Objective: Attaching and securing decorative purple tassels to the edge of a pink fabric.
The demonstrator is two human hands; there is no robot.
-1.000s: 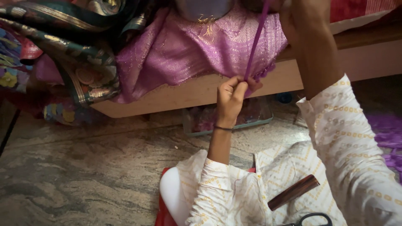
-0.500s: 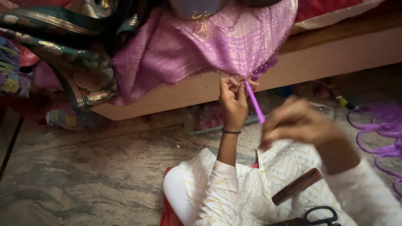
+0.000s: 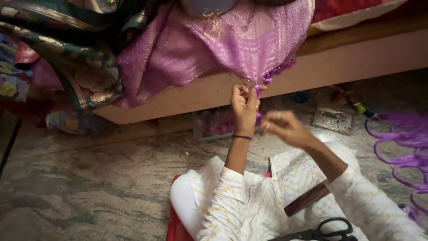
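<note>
A pink-purple embroidered cloth (image 3: 214, 44) hangs over the edge of a wooden bed frame (image 3: 356, 58). My left hand (image 3: 244, 105) is raised to the cloth's lower edge and pinches a purple thread strand (image 3: 257, 91) there, beside a row of small purple tassels (image 3: 278, 71). My right hand (image 3: 285, 128) is just below and right of it, blurred, fingers curled at the strand's lower end (image 3: 258, 118). Whether it grips the thread cannot be made out.
Black scissors (image 3: 332, 230) and a brown wooden stick (image 3: 307, 199) lie on my lap. Loose purple thread (image 3: 401, 147) is spread on the stone floor at right. A clear box (image 3: 214, 125), a small packet (image 3: 332, 119) and piled dark saris (image 3: 67, 58) sit nearby.
My right hand came down from high above the bed to just beside my left hand. The long thread it held taut upward now hangs short below the cloth's edge.
</note>
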